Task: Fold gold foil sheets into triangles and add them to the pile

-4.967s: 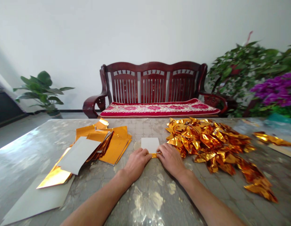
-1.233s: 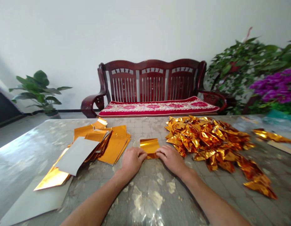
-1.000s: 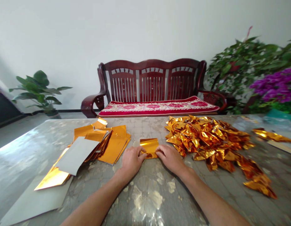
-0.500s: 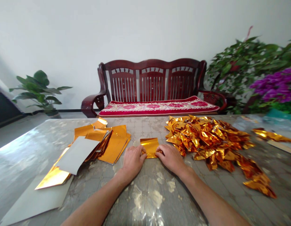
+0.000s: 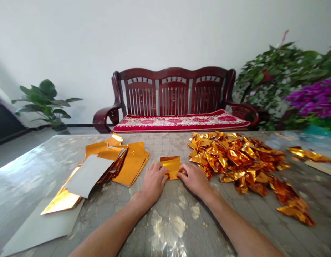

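Observation:
A small sheet of gold foil paper [image 5: 172, 165] lies on the table in front of me, its far edge curled up. My left hand [image 5: 155, 178] is closed at its left side, thumb and fingers at the near corner. At the right side, my right hand [image 5: 193, 179] pinches the other near corner with curled fingers. To the left is a loose stack of flat gold foil sheets [image 5: 132, 162], with a grey-backed sheet [image 5: 89, 175] on top. A heap of folded gold foil pieces [image 5: 232, 153] spreads to the right.
The patterned table [image 5: 168, 228] has a large pale sheet [image 5: 45, 228] at its near left. Clear plastic and a teal item [image 5: 319, 132] lie at the far right. Beyond the table stand a dark red wooden bench [image 5: 173, 94], a potted plant [image 5: 47, 101] and purple flowers [image 5: 315, 98].
My left hand's fingers have shifted slightly upward and over the left edge of the foil sheet. The right hand stays nearly in place.

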A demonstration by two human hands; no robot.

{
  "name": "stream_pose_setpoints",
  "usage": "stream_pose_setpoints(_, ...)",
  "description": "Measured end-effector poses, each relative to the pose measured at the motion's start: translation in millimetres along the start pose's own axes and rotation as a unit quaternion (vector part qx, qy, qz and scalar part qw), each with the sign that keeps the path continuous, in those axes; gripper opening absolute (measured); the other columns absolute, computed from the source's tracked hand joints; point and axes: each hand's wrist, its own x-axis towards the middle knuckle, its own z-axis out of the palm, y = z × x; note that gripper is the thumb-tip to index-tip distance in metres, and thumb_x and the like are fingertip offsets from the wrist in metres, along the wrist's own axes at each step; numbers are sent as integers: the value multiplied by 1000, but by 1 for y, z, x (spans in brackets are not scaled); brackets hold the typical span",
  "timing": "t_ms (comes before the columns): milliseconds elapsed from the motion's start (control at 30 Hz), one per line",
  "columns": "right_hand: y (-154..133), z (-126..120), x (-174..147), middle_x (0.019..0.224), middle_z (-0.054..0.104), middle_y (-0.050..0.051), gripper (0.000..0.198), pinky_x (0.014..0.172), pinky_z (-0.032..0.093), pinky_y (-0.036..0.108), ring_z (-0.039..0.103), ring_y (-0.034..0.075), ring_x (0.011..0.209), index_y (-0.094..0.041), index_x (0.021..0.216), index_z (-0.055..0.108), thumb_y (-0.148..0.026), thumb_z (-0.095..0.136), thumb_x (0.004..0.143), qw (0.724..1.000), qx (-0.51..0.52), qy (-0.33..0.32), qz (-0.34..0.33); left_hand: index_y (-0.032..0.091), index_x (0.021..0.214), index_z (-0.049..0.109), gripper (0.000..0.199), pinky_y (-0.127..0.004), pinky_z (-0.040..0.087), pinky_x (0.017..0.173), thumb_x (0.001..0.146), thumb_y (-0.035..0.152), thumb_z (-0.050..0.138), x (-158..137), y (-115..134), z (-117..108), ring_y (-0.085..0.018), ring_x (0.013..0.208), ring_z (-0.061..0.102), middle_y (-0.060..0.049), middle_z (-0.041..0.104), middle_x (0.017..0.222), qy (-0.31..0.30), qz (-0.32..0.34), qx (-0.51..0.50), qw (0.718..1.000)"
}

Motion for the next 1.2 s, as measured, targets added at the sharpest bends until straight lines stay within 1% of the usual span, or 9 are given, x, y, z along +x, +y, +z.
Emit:
stream_pose_setpoints(133,0,3,0,96,69,2,12,78,37,28,61,19,92,-23,95,64,-31,62,87,1000,3,14,8,26,101,69,20,-31,45,88,96,22,49,-3,4,2,-21,101,54,-3,63,103,-34,98,12,995)
stream_pose_setpoints(233,-3,3,-2,100,67,5,15,81,37,29,60,20,96,-22,101,63,-29,60,88,1000,-13,21,13,22,104,66,17,-32,47,86,96,23,51,-6,11,0,-21,98,55,-5,62,101,-66,122,61,988)
stream_pose_setpoints(333,-9,3,-5,103,65,7,20,82,36,31,58,23,99,-22,107,61,-30,59,89,998,-49,27,22,18,110,63,20,-35,50,86,95,19,50,-9,19,0,-23,97,56,-7,62,103,-80,125,106,983)
stream_pose_setpoints(467,-18,4,-8,107,62,10,35,83,35,36,55,27,100,-20,118,59,-42,59,90,994,-99,38,27,14,115,61,24,-37,52,86,93,15,52,-11,23,4,-25,97,56,-9,62,105,-90,121,136,979)
stream_pose_setpoints(567,-21,4,-8,107,61,12,38,85,35,39,52,29,102,-19,119,59,-45,58,90,991,-122,40,31,13,115,61,25,-38,53,86,92,14,51,-11,26,5,-25,97,57,-9,62,105,-90,124,145,978)
stream_pose_setpoints(800,-10,5,-5,112,59,12,33,88,34,40,49,30,107,-21,118,60,-40,57,91,989,-137,36,49,14,118,59,27,-38,53,87,91,12,52,-21,28,0,-25,101,59,-10,63,109,-81,87,166,979)
stream_pose_setpoints(933,-3,8,-5,111,58,11,30,86,35,38,49,29,105,-23,119,60,-35,57,92,988,-141,43,44,13,111,62,23,-38,53,84,91,10,52,-25,24,0,-25,98,60,-11,64,105,-84,77,191,975)
stream_pose_setpoints(1100,4,9,-2,112,60,11,27,84,36,35,52,27,105,-21,119,59,-29,55,93,989,-127,47,52,11,104,64,20,-37,53,79,89,8,51,-26,22,1,-26,92,59,-12,63,100,-99,112,214,965)
stream_pose_setpoints(1200,9,6,1,109,63,11,23,87,37,32,55,24,104,-18,113,61,-26,47,97,992,-90,51,65,11,104,63,20,-37,52,79,89,9,51,-26,22,2,-26,93,58,-11,61,100,-99,122,194,968)
